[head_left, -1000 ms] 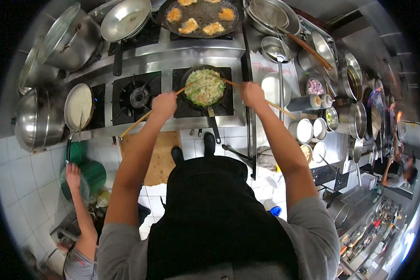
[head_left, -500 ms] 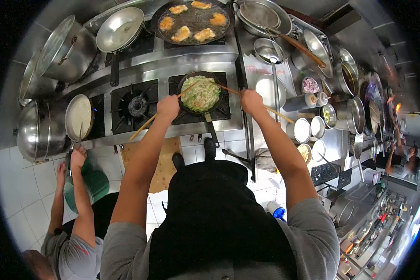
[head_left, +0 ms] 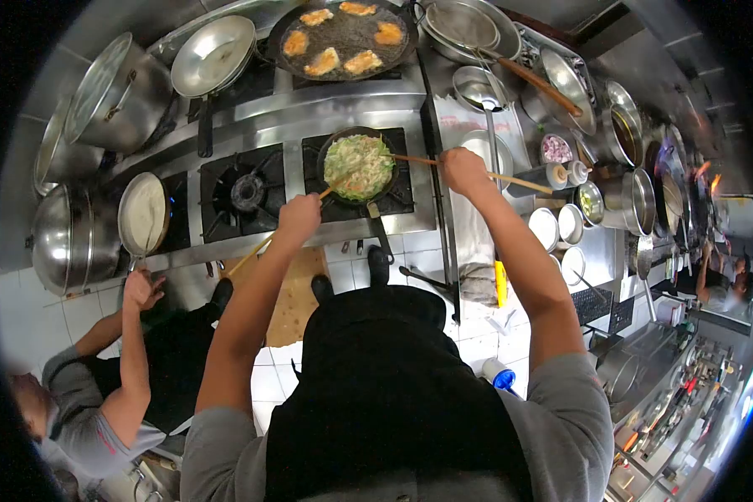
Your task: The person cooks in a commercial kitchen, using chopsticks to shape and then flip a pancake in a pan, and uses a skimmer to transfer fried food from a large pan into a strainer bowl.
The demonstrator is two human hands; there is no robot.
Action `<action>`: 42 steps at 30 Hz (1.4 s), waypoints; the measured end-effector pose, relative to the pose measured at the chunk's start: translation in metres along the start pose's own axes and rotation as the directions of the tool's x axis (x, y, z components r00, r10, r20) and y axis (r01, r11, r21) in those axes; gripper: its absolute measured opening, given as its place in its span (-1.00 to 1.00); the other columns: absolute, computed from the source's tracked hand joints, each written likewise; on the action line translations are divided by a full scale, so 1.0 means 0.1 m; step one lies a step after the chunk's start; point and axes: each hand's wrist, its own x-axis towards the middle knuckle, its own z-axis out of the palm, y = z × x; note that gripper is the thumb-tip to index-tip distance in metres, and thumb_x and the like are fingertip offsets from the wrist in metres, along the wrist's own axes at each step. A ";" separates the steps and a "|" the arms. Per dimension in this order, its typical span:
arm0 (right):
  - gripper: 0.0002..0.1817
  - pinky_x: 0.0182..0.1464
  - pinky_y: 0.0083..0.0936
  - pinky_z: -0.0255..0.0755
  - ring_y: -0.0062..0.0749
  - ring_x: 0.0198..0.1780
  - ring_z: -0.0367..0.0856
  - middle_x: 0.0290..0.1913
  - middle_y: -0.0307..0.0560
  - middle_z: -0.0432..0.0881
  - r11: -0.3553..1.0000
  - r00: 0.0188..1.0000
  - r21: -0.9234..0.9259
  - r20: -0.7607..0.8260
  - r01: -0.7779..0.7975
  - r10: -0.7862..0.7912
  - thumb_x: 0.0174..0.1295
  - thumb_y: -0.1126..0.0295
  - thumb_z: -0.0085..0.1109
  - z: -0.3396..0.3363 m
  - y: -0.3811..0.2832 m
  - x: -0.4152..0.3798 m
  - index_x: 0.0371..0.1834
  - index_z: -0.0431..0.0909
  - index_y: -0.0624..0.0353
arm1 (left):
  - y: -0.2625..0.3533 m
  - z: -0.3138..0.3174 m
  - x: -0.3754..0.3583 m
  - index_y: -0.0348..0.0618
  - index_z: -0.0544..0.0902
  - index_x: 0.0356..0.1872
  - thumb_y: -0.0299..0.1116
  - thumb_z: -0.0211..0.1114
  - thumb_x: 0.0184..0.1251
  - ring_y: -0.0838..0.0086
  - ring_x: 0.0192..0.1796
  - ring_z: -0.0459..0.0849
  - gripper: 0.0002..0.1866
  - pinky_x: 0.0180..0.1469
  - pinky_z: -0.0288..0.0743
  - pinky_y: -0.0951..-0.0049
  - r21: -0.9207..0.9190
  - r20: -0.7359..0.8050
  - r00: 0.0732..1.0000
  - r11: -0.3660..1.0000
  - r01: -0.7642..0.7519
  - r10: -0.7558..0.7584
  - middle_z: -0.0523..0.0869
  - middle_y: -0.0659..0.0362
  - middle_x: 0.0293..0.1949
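Note:
In the head view a small black frying pan [head_left: 380, 229] sits on a burner, holding a pale green and yellow shredded mixture [head_left: 358, 167] pressed into a round. My left hand [head_left: 299, 219] is closed round a long wooden chopstick [head_left: 249, 253], its tip at the mixture's lower left edge. Another long chopstick [head_left: 523, 183] is gripped in my right hand [head_left: 465, 173], and its tip touches the upper right edge. The pan's handle points down toward me, with neither hand on it.
A bare burner [head_left: 248, 192] is left of the pan. Behind, a large griddle pan [head_left: 356, 63] carries several golden fried pieces. At left, a co-worker's hand [head_left: 145, 290] is by a pan of white sauce [head_left: 145, 209]. Squeeze bottles [head_left: 540, 180] and bowls line the right counter.
Both hands have shifted: the left down toward me, the right slightly outward. The mixture looks rounder and more gathered. The co-worker at left has leaned in, one hand leaving the pan handle area.

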 end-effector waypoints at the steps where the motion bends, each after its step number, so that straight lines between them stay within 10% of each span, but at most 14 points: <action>1: -0.78 -0.15 -0.22 0.59 0.00 -0.16 0.69 -0.20 0.15 0.67 1.000 1.000 0.000 0.002 0.000 0.000 0.17 0.37 0.03 0.01 -0.01 0.01 -0.28 0.66 0.20 | 0.06 -0.01 -0.03 -0.19 0.64 -0.21 -0.25 0.10 0.35 -0.04 -0.33 0.68 -0.76 -0.25 0.56 -0.01 -0.001 0.002 1.000 1.000 0.001 -0.001 0.68 -0.12 -0.40; 16: -0.76 -0.15 -0.15 0.58 0.03 -0.17 0.68 -0.23 0.20 0.67 0.995 0.995 -0.049 0.057 -0.082 0.084 0.18 0.35 0.01 -0.03 -0.06 -0.10 -0.29 0.64 0.24 | -0.09 -0.03 -0.19 -0.20 0.67 -0.20 -0.22 0.15 0.31 -0.08 -0.26 0.67 -0.73 -0.18 0.53 0.00 -0.002 0.110 0.994 1.000 0.001 0.000 0.67 -0.15 -0.35; 21: -0.71 -0.14 -0.18 0.55 0.07 -0.21 0.66 -0.22 0.18 0.68 0.950 0.994 0.310 -0.097 -0.025 0.058 0.22 0.25 0.03 -0.05 0.05 -0.67 -0.22 0.68 0.18 | -0.46 -0.18 -0.50 -0.26 0.64 -0.20 -0.24 0.13 0.40 0.31 -0.58 0.55 -0.73 -0.48 0.42 0.24 -0.415 0.173 0.982 0.910 0.000 0.078 0.59 0.07 -0.51; 22: -0.70 -0.19 -0.24 0.54 -0.05 -0.29 0.67 -0.30 0.15 0.69 0.895 0.985 0.446 -0.141 -0.030 0.103 0.21 0.23 0.11 0.03 0.00 -0.80 -0.18 0.67 0.20 | -0.48 -0.21 -0.55 -0.26 0.64 -0.20 -0.24 0.13 0.40 0.31 -0.58 0.55 -0.73 -0.48 0.42 0.24 -0.409 0.170 0.981 0.912 -0.017 0.094 0.59 0.07 -0.51; 24: -0.75 -0.25 -0.37 0.53 -0.34 -0.37 0.64 -0.42 -0.02 0.67 0.515 0.955 0.842 0.003 -0.162 0.296 0.21 0.31 0.15 0.32 -0.30 -1.04 -0.15 0.66 0.22 | -0.42 -0.40 -0.67 -0.23 0.59 -0.17 -0.28 0.07 0.46 0.54 -0.66 0.35 -0.77 -0.61 0.26 0.44 -0.902 0.381 0.924 0.203 0.381 -0.045 0.47 0.24 -0.60; 25: -0.77 -0.33 -0.51 0.53 -0.56 -0.41 0.56 -0.46 -0.18 0.59 0.119 0.945 0.972 0.163 -0.203 0.284 0.25 0.38 0.14 0.50 -0.49 -1.13 -0.10 0.63 0.23 | -0.38 -0.49 -0.64 -0.23 0.59 -0.17 -0.28 0.07 0.46 0.54 -0.66 0.35 -0.77 -0.61 0.26 0.44 -0.903 0.376 0.926 0.211 0.374 -0.033 0.47 0.24 -0.60; 27: -0.74 -0.41 -0.56 0.57 -0.50 -0.36 0.62 -0.32 -0.19 0.57 -0.236 0.949 0.953 0.240 -0.190 0.206 0.30 0.41 0.10 0.59 -0.95 -1.23 0.00 0.55 0.27 | -0.34 -0.65 -0.47 -0.18 0.54 -0.12 -0.32 0.03 0.49 0.58 -0.69 0.27 -0.82 -0.64 0.18 0.52 -0.967 0.242 0.963 -0.112 0.229 -0.120 0.42 0.30 -0.61; 30: -0.69 -0.31 -0.51 0.65 -0.39 -0.34 0.66 -0.28 -0.11 0.55 -0.484 0.958 0.868 0.220 -0.107 0.183 0.39 0.35 0.03 0.34 -1.49 -1.09 0.08 0.45 0.33 | -0.22 -0.95 -0.24 -0.24 0.47 -0.16 -0.34 0.01 0.49 0.38 -0.47 0.61 -0.83 -0.50 0.49 0.40 -0.959 0.163 0.986 -0.243 0.149 -0.038 0.58 0.14 -0.45; 35: -0.74 -0.28 -0.39 0.66 -0.21 -0.30 0.68 -0.25 -0.04 0.57 -0.544 0.970 0.831 0.213 -0.119 0.114 0.45 0.33 -0.12 0.17 -2.31 -0.98 -0.07 0.42 0.34 | 0.24 -0.84 -0.23 -0.30 0.28 -0.15 -0.47 -0.12 0.50 -0.13 0.04 0.62 -0.91 0.04 0.62 0.00 -0.923 0.150 0.989 -0.357 0.147 0.019 0.56 -0.35 -0.04; 42: -0.68 -0.29 -0.48 0.59 -0.39 -0.38 0.63 -0.24 -0.07 0.61 -0.441 0.957 0.882 0.251 -0.166 0.143 0.46 0.25 -0.14 0.53 -2.69 -1.92 0.10 0.41 0.21 | 0.42 -0.20 -0.92 -0.29 0.32 -0.07 -0.39 -0.07 0.51 -0.04 -0.09 0.69 -0.83 -0.03 0.65 0.07 -0.939 0.250 0.960 -0.211 0.273 0.129 0.63 -0.19 -0.14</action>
